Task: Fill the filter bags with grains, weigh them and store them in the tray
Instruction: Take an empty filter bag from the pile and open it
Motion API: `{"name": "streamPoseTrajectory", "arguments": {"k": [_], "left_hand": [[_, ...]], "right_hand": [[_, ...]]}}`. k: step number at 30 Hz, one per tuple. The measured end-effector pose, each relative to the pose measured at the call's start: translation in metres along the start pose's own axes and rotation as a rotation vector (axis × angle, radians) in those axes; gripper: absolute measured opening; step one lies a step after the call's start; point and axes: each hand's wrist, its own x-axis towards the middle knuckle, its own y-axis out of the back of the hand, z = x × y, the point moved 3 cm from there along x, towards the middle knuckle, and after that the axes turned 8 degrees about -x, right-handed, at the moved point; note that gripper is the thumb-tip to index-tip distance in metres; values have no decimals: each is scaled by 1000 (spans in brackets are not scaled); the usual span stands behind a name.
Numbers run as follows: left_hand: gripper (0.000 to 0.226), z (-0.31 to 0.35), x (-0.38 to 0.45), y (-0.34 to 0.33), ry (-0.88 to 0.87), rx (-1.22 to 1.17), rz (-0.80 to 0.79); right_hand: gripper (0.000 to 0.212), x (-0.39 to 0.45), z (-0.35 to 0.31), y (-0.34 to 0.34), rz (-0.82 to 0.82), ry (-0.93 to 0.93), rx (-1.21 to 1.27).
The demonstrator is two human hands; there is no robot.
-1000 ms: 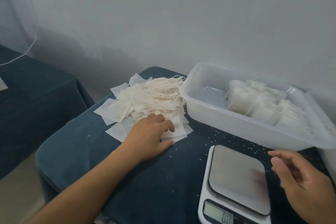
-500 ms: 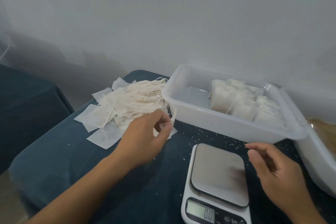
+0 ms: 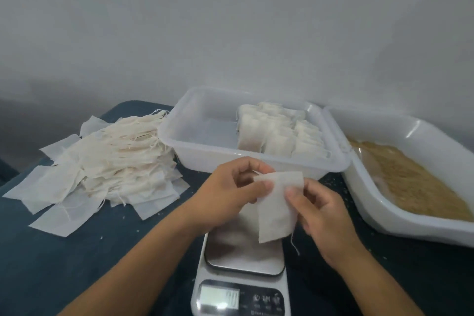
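White paper filter bag (image 3: 278, 209) hangs above the kitchen scale (image 3: 242, 259), pinched at its top edge by left hand (image 3: 230, 194) and right hand (image 3: 320, 215).

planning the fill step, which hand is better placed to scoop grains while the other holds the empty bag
Right. The right hand is on the side of the grain tub; the left hand already pinches the filter bag top, away from the grains.

Dim, soft, even light; slightly hazy picture, with wide-angle bending at edges.
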Motion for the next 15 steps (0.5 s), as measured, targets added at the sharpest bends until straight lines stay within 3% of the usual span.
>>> {"name": "streamPoseTrajectory", "arguments": {"k": [3,7,11,15], "left_hand": [[30,-11,-4,2,34,-49,60],[39,-17,-14,-4,22,-63,-30],[23,-16,-17,-4,-180,332,70],[31,-15,-16,8,-359,585,259]], "right_hand": [[18,1,3,0,41,-23,44],[13,-2,1,-4,42,29,27],[21,-6,-1,-5,27,63,4],[23,-5,-1,-4,19,89,-40]]}}
